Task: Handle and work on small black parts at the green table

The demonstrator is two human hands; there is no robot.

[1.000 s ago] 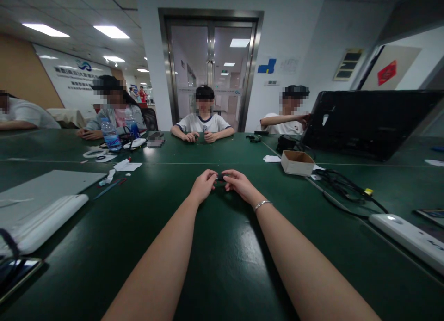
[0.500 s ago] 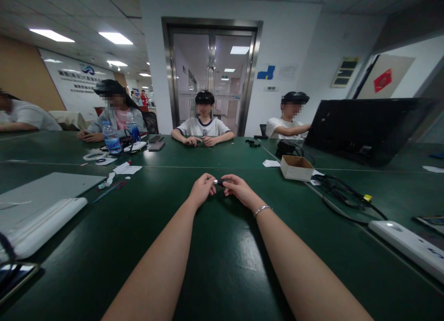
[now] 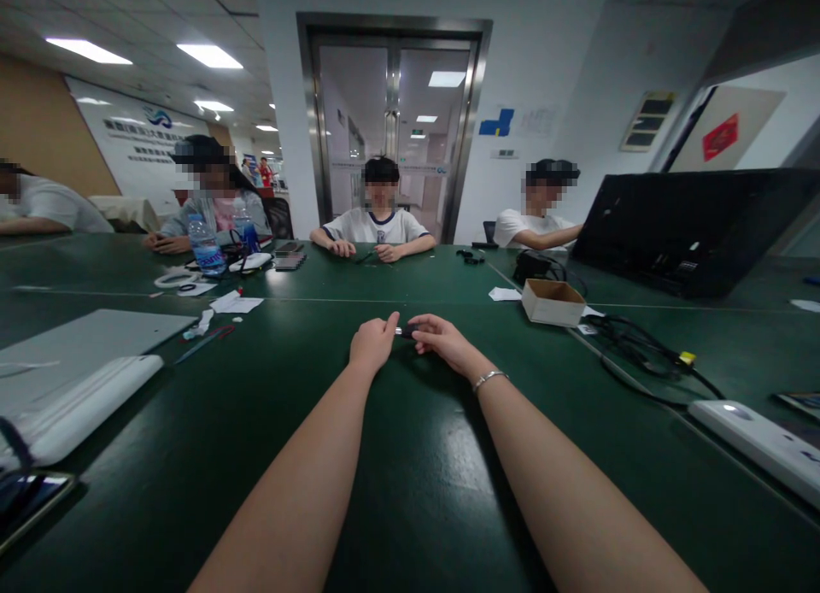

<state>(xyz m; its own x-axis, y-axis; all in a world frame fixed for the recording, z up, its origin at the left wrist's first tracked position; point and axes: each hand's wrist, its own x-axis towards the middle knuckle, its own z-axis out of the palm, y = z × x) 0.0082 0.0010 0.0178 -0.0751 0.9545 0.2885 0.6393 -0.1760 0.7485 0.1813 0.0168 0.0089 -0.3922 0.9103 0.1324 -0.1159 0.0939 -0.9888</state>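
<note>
Between my two hands, just above the green table [image 3: 410, 422], is a small black stick with a silver metal end [image 3: 406, 331]; it looks like a USB stick, but is too small to be sure. My right hand [image 3: 442, 341] pinches its black part between thumb and fingers. My left hand [image 3: 371, 341] is closed at the silver end, its thumb pointing up and its curled fingers mostly hidden behind the back of the hand. A silver bracelet [image 3: 490, 378] circles my right wrist.
A small open box [image 3: 552, 311], black cables [image 3: 631, 345] and a white power strip [image 3: 756, 443] lie to the right, near a black monitor [image 3: 695, 234]. Left are a grey laptop [image 3: 96, 341], a white case [image 3: 96, 409] and a water bottle [image 3: 206, 249]. Several people sit around the table.
My left hand has turned so that its thumb points up rather than pinching alongside the fingers. The right hand keeps its grip. The view has tilted slightly down.
</note>
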